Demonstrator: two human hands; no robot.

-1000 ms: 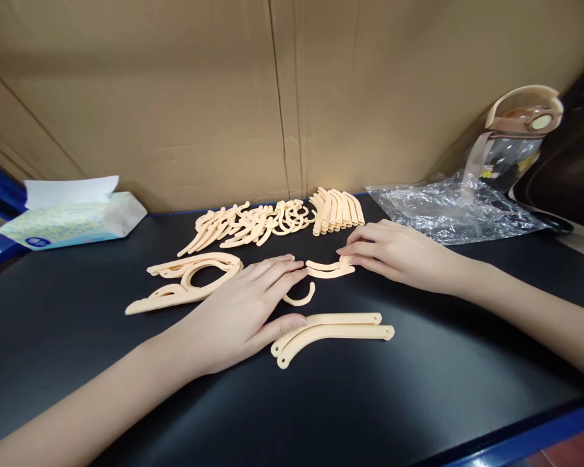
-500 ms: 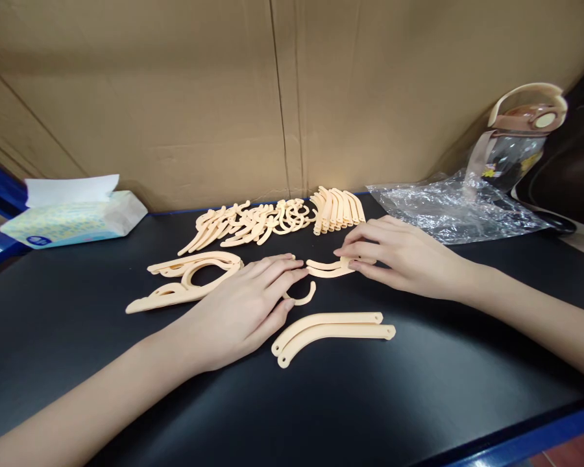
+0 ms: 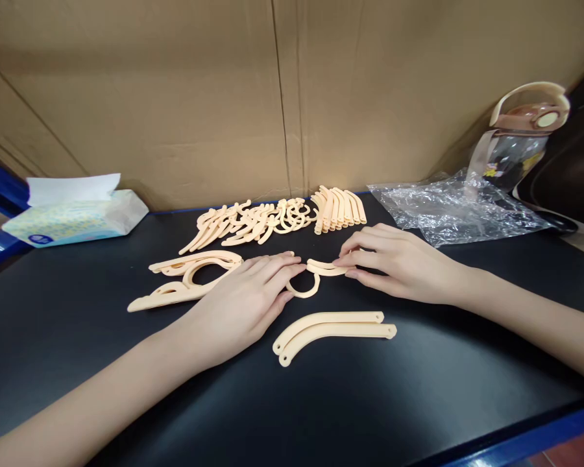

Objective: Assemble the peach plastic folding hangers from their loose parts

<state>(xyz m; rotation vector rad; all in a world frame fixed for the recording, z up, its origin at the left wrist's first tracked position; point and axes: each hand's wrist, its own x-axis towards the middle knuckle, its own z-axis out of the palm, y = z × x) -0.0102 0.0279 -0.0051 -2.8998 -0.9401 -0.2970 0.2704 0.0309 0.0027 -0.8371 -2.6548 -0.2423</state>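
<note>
My left hand (image 3: 243, 301) lies palm-down on the black table (image 3: 418, 389), fingers stretched out, fingertips touching a small curved cream hook piece (image 3: 304, 290). My right hand (image 3: 399, 263) rests on the table, fingertips pinching the end of a pair of short curved cream pieces (image 3: 324, 267) that meets the hook piece. Two long curved cream arms (image 3: 331, 327) lie just in front of both hands. An assembled cream hanger (image 3: 187, 279) lies left of my left hand.
Rows of loose cream plastic parts (image 3: 253, 222) and a stacked bundle (image 3: 339, 209) sit at the back by the cardboard wall. A tissue pack (image 3: 73, 215) lies far left. A clear plastic bag (image 3: 457, 207) and a bottle (image 3: 518, 139) are at the right.
The right hand slid the short curved pieces leftward until they met the hook piece. The left hand's thumb drew in from the long arms and its fingers closed in on the hook piece.
</note>
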